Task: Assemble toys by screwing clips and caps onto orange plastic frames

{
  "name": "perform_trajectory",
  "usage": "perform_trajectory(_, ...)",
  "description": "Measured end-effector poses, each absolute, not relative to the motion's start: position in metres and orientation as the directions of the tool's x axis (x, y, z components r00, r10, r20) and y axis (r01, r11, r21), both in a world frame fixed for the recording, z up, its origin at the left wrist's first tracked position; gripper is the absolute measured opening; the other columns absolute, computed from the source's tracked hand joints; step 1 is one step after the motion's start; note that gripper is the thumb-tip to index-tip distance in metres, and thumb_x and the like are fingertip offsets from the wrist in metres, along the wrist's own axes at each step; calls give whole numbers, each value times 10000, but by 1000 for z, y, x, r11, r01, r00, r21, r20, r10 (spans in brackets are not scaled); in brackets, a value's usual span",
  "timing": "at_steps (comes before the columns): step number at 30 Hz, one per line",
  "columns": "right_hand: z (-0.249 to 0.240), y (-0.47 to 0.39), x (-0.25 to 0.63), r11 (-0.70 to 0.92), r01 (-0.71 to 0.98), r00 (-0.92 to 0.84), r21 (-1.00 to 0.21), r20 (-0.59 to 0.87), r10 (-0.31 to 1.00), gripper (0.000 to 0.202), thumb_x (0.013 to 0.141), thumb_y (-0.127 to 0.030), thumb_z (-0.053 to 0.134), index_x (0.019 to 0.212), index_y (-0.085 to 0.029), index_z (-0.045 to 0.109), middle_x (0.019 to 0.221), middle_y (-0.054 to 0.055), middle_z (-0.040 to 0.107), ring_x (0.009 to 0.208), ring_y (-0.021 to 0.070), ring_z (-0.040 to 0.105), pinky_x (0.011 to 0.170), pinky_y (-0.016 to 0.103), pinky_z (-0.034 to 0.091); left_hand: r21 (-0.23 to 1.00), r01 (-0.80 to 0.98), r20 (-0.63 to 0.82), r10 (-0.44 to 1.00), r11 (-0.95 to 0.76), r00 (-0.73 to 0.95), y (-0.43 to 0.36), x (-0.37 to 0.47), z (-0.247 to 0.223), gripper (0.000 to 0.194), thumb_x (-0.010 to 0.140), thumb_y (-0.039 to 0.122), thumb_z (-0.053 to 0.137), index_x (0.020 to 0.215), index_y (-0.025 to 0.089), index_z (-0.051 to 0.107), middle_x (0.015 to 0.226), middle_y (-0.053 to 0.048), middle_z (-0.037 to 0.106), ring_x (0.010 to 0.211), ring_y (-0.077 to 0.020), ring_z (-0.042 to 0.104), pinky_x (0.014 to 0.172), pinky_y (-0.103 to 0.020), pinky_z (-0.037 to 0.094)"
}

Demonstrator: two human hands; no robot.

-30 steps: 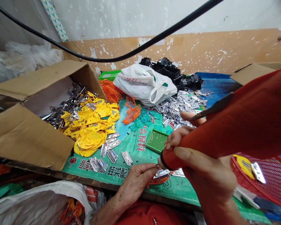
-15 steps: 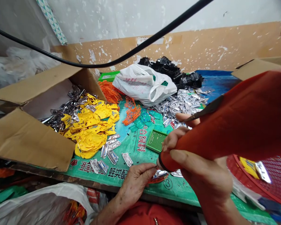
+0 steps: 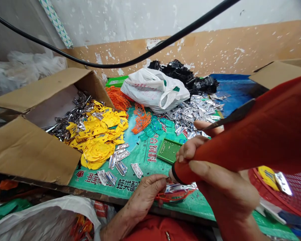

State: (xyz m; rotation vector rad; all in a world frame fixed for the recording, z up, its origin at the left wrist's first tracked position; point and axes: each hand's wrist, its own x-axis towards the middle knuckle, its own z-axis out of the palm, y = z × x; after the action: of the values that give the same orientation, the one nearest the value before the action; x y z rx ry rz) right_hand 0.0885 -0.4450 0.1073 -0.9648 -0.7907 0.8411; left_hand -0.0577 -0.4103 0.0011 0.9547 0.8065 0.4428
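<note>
My right hand (image 3: 215, 174) is wrapped round a red cylindrical tool (image 3: 235, 144) that has a black ring near its pale tip. That tip points down left, close to the fingertips of my left hand (image 3: 150, 190). The thumb and fingers of my left hand are pinched at the end of an orange plastic part (image 3: 177, 196), which has a silver metal piece (image 3: 183, 187) on it. Both lie at the table's front edge, partly behind the tool and my fingers. A dark blade-like strip (image 3: 233, 113) runs along the tool's upper side.
Yellow parts (image 3: 97, 154) spill from a cardboard box (image 3: 35, 150) at the left. A small green tray (image 3: 168, 150), silver plates (image 3: 194, 113), a white bag (image 3: 154, 90) and black parts (image 3: 180, 73) lie beyond. A red basket (image 3: 291, 197) stands right; a cable (image 3: 140, 58) hangs across.
The tool and my right hand have shifted slightly right. More of the orange part and silver piece now shows below the tool's tip. My left hand has barely moved.
</note>
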Motion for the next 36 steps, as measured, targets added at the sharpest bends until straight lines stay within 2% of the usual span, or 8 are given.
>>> perform_trajectory(3,109,-445,86,331,-285,458,-899,176,872,455,661,-195,722,1079,-274,558,722,-24,593,655,165,578,590,324,520,793,-39,-434,609,608,664,-412,-57,-4,362,740,489,696,644,144,641,477,52,452,395,-74,399,387,-209,327)
perform_trajectory(7,110,-443,85,349,-327,483,-878,162,860,442,641,-153,715,1039,-281,573,703,-38,598,657,154,583,592,308,527,691,-113,-455,551,714,700,-414,-57,-10,358,710,491,729,717,141,653,487,42,508,368,-73,418,368,-208,338)
perform_trajectory(11,107,-442,86,357,-315,468,-880,183,864,289,645,-174,730,894,-255,608,706,-26,596,631,147,574,567,305,527,631,-158,-455,527,759,718,-415,-56,-12,362,688,472,759,772,132,668,486,35,543,346,-66,413,342,-199,338)
perform_trajectory(14,105,-442,88,375,-309,490,-874,192,850,312,651,-194,736,930,-261,613,710,-22,589,635,149,570,547,299,525,611,-183,-457,532,770,713,-415,-56,-13,345,681,459,771,745,139,657,466,44,530,344,-63,407,337,-192,335)
perform_trajectory(21,108,-447,88,337,-305,459,-891,172,872,419,667,-193,734,1049,-301,600,715,-9,578,657,176,560,557,333,516,613,-176,-461,529,771,712,-414,-56,-13,332,689,456,765,737,149,649,449,47,527,335,-69,415,344,-198,356)
perform_trajectory(26,105,-447,88,333,-296,446,-895,178,877,213,670,-214,732,845,-253,617,719,-10,571,663,166,563,576,333,522,615,-172,-460,527,770,715,-414,-56,-16,330,696,451,760,716,144,641,451,41,531,333,-69,419,336,-194,363)
perform_trajectory(30,102,-444,88,366,-315,458,-876,198,867,267,653,-183,735,878,-252,609,702,-24,591,651,149,572,571,299,522,610,-170,-459,519,774,721,-414,-56,-18,328,704,447,755,727,139,642,466,38,530,336,-65,409,334,-195,361)
perform_trajectory(36,107,-442,90,371,-366,466,-854,177,867,409,655,-147,720,1026,-281,613,723,-27,601,656,151,595,593,304,531,686,-131,-466,571,716,676,-411,-57,-11,444,761,455,700,1051,120,664,625,4,609,422,-70,462,381,-194,367)
